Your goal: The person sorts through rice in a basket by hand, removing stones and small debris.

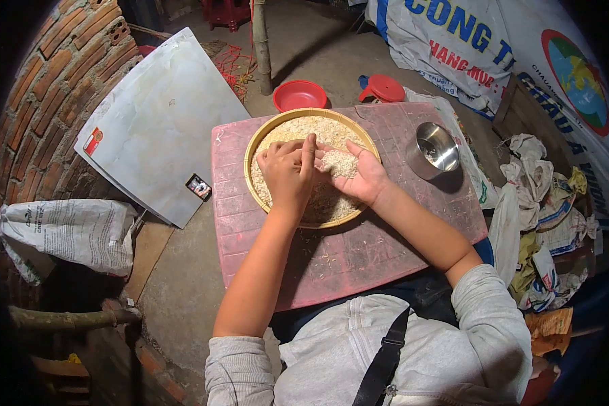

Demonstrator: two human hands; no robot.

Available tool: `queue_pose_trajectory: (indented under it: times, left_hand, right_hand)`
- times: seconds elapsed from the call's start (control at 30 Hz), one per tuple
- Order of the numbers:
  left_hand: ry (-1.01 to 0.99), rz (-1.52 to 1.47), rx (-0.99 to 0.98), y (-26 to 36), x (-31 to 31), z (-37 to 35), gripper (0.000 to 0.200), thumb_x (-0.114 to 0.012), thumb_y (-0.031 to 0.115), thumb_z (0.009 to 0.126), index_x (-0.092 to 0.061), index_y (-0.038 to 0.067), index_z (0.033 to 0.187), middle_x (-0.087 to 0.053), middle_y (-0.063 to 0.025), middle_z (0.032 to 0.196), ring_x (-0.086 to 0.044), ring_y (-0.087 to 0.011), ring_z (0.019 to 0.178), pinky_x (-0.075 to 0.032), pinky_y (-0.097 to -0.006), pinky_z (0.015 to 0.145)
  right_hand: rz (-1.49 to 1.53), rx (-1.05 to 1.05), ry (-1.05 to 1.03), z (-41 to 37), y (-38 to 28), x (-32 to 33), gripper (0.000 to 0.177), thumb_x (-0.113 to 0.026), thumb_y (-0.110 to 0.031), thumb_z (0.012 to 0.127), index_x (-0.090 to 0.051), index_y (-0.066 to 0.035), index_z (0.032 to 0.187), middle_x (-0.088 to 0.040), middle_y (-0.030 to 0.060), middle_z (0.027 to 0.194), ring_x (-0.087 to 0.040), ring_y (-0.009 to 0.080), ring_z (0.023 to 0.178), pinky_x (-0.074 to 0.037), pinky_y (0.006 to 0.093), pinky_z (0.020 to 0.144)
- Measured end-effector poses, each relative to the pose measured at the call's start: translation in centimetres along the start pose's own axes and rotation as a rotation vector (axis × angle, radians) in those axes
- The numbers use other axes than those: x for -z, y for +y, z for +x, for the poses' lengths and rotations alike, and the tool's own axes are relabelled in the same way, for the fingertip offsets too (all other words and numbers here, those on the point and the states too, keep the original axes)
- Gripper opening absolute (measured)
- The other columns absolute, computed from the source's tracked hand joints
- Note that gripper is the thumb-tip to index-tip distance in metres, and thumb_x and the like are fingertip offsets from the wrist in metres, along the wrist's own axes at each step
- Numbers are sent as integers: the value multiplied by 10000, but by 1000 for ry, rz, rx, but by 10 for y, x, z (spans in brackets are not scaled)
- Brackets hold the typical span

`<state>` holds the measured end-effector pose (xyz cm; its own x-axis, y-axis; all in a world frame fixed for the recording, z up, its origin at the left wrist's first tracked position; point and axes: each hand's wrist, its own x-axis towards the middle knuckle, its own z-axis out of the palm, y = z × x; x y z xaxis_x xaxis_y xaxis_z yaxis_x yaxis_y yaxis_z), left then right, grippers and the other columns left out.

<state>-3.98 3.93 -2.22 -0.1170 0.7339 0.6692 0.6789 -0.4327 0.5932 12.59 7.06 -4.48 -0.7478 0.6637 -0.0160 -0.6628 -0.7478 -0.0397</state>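
Note:
A round woven bamboo tray full of pale grains that look like rice sits on a pink plastic table. Over its right side, my right hand is turned palm up and cupped around a small heap of the rice. My left hand hovers above the tray's middle, back upward, its fingers curled in toward the thumb beside the right fingertips. Whatever lies between those left fingers is hidden. To the right on the table stands a shiny metal pot.
Beyond the table are a red basin and a red lidded container. A large pale board leans at the left, with a phone-like screen near its lower corner. Crumpled sacks lie at the right; a pole rises behind.

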Motion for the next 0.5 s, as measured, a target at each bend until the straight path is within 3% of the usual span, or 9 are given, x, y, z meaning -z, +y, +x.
queue_pose_trajectory:
  times: [0.1, 0.27, 0.5]
  left_hand:
    - [-5, 8, 25, -7, -3, -1, 364, -565, 249, 965, -730, 82, 686, -725, -17, 887, -577, -185, 857, -325, -339, 867]
    - [31, -67, 6, -13, -5, -1, 326, -581, 101, 855, -633, 12, 546, -731, -42, 911, -601, -214, 816, -399, -353, 832]
    - [-61, -53, -27, -14, -9, -4, 362, -582, 71, 768, -488, -13, 428, -732, -49, 914, -610, -225, 814, -439, -357, 817]
  right_hand:
    - [-67, 35, 67, 1, -6, -3, 672, -125, -443, 1042, -371, 97, 1358, -473, 273, 1347, -480, 395, 1257, -402, 483, 1078]
    - [-59, 185, 269, 1, -12, -19, 675, -112, -434, 1042, -365, 110, 1352, -452, 299, 1352, -415, 413, 1314, -341, 511, 1126]
    - [-44, 242, 248, -11, -35, -45, 625, -145, -379, 1051, -357, 135, 1336, -443, 300, 1357, -420, 405, 1310, -330, 511, 1139]
